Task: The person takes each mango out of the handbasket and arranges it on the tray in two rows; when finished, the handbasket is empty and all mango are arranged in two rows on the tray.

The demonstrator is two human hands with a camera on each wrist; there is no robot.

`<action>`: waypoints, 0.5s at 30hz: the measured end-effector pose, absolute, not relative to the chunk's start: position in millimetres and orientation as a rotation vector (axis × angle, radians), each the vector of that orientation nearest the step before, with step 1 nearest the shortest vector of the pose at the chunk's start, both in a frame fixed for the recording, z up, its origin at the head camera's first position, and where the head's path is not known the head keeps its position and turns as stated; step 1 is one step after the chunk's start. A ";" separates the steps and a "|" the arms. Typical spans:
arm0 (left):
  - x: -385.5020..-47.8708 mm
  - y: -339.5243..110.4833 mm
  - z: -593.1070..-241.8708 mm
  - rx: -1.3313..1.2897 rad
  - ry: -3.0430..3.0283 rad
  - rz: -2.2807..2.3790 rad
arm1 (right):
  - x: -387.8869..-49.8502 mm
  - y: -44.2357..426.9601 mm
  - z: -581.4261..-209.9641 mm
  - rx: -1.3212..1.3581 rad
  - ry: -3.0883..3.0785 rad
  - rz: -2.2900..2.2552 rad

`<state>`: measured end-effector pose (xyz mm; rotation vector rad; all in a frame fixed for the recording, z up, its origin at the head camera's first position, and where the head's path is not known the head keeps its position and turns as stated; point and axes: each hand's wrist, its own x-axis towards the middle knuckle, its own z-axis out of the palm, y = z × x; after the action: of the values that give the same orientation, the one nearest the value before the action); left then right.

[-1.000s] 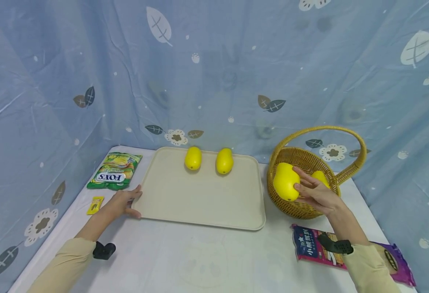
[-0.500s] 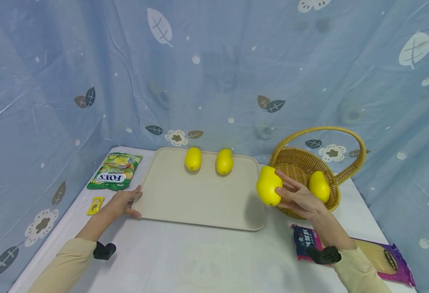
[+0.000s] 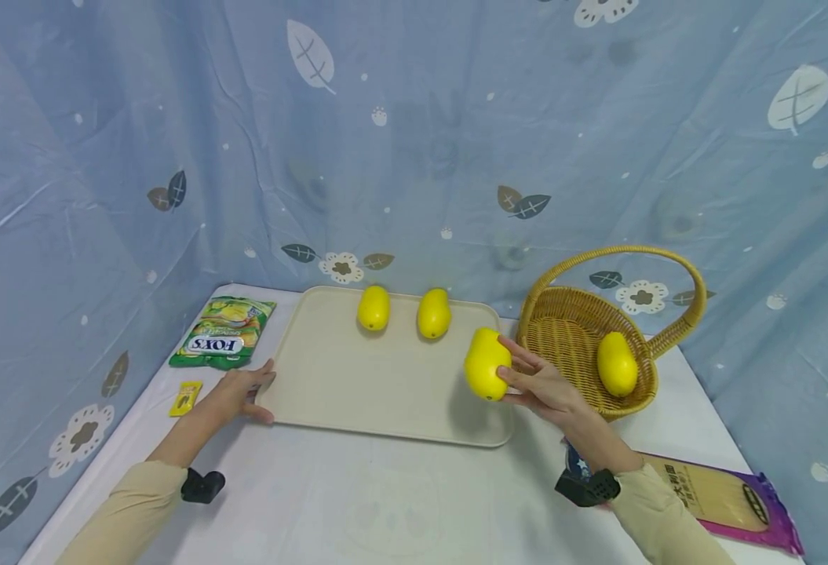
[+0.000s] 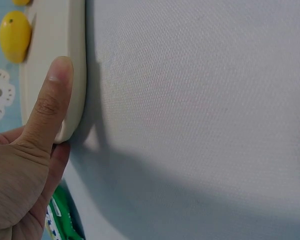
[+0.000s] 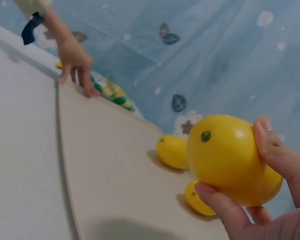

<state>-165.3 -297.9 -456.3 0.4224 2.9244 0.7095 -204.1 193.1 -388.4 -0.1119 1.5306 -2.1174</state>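
My right hand (image 3: 544, 388) holds a smooth yellow mango (image 3: 486, 365) above the right part of the beige tray (image 3: 364, 392). In the right wrist view the thumb and fingers clasp this mango (image 5: 230, 155), its small green stem spot showing. At the tray's left edge, my left hand (image 3: 237, 394) grips the near corner. The left wrist view has that thumb (image 4: 55, 100) over the rim and fingers at the outer side. Two more mangoes, a left one (image 3: 373, 308) and a right one (image 3: 434, 314), lie along the tray's far side.
A wicker basket (image 3: 555, 333) with a tall handle stands right of the tray, one mango (image 3: 617, 365) inside. A green FOX'S candy bag (image 3: 223, 331) and a small yellow packet (image 3: 185, 399) lie at left. A purple noodle packet (image 3: 727, 498) lies under the right forearm.
My right hand has carried the mango leftward out of the basket to over the tray's right side. The left hand has stayed at the tray corner.
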 end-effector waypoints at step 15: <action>-164.4 -296.3 -458.3 0.386 2.926 0.712 | -226.0 162.0 -416.6 -0.131 1.748 -2.045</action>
<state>-164.4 -296.3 -458.3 0.3864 2.9261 0.7118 -226.0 162.0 -416.6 -0.1310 1.7479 -2.0455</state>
